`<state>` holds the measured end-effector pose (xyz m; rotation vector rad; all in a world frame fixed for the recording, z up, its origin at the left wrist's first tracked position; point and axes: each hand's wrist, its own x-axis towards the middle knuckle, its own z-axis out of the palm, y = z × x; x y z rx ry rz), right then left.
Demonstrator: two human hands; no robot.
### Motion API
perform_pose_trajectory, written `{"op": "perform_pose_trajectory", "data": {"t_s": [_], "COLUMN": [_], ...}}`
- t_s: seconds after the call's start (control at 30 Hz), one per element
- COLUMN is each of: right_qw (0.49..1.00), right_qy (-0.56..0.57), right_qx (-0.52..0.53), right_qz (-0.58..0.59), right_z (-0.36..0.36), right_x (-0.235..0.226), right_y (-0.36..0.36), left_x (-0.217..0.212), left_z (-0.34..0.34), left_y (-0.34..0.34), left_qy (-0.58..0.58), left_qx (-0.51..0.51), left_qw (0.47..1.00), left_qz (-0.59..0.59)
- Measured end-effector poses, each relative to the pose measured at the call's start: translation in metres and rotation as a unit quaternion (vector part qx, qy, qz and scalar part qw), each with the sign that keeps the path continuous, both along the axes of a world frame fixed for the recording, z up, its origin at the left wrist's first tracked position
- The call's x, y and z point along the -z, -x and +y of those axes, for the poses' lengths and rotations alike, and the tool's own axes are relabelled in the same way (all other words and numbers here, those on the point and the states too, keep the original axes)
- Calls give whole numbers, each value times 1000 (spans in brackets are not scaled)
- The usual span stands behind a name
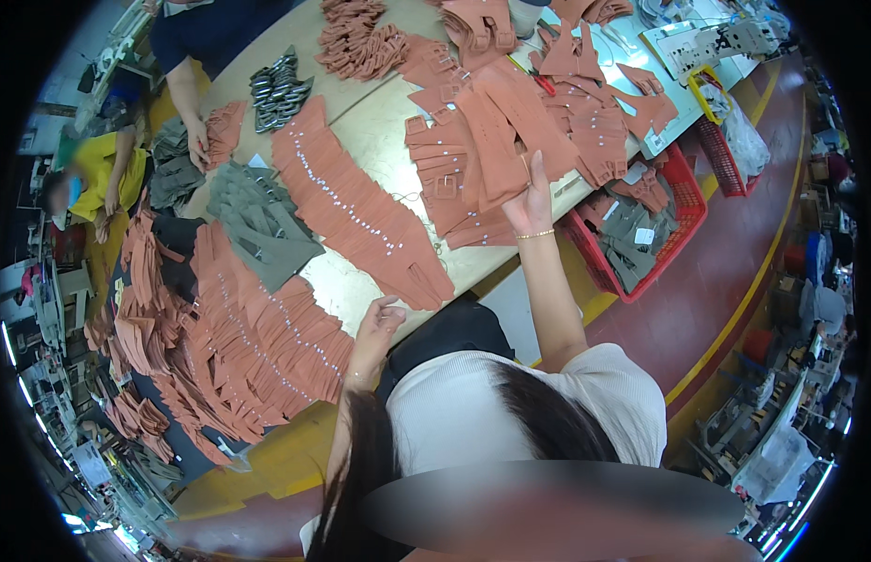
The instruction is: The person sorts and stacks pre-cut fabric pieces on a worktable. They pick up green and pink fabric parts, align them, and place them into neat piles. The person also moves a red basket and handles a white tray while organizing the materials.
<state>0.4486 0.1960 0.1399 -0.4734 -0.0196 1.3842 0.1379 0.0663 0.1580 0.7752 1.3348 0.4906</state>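
Gripped in my right hand (532,201) is a bundle of rust-orange fabric pieces (496,117), its long flaps spread over the table. The thumb lies on top of the cloth at the bundle's near end. Below and left of it are more orange pieces with fabric-covered buckles (445,185). My left hand (379,326) hovers by the near table edge with its fingers loosely bent, and no cloth shows in it. Just beyond that hand ends a long overlapping row of orange pieces (351,192) dotted with small white labels.
Grey-green pieces (257,220) and further labelled orange rows (267,328) lie to the left. Dark buckles (279,91) are piled at the back. A red basket (693,220) of cloth stands at right. Across the table, a co-worker's hand (199,145) touches orange cloth.
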Motion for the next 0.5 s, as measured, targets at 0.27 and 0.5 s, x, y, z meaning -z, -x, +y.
{"op": "perform_pose_trajectory", "data": {"t_s": [0.27, 0.5], "right_qw": [994, 992], "right_qy": [38, 102], "right_qx": [21, 45], "right_qz": [103, 61], "right_z": [65, 96], "right_x": [-6, -8], "right_y": [0, 1], "left_x": [24, 44], "left_z": [53, 76], "left_y": [3, -10], "left_qy": [17, -3], "left_qx": [15, 26], "left_qw": [998, 999], "left_qz": [55, 36]}}
